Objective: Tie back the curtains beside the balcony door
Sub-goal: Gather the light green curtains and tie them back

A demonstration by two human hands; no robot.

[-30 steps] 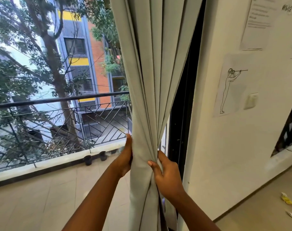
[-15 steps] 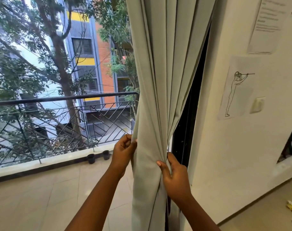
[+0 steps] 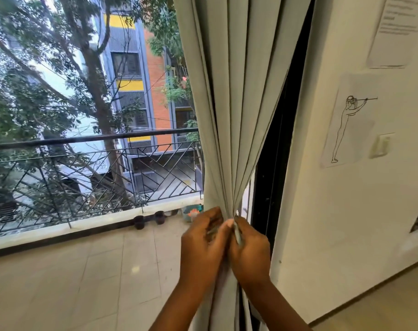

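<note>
A pale grey curtain [image 3: 239,103] hangs in folds at the right side of the balcony opening, gathered into a narrow bunch at waist height. My left hand [image 3: 202,244] grips the bunch from the left with curled fingers. My right hand [image 3: 249,249] grips it from the right, a thin strip of the same fabric running under its thumb. The two hands touch each other in front of the gathered cloth. Whether that strip is a separate tie-back cannot be told.
The dark door frame [image 3: 274,149] stands just right of the curtain, then a white wall [image 3: 346,211] with taped papers and a switch [image 3: 382,145]. The tiled balcony floor [image 3: 84,283], black railing [image 3: 91,139] and small dark pots [image 3: 139,220] lie to the left.
Both hands have closed in from either side of the curtain until they meet, squeezing the fabric into a tighter bunch. The view has shifted slightly left.
</note>
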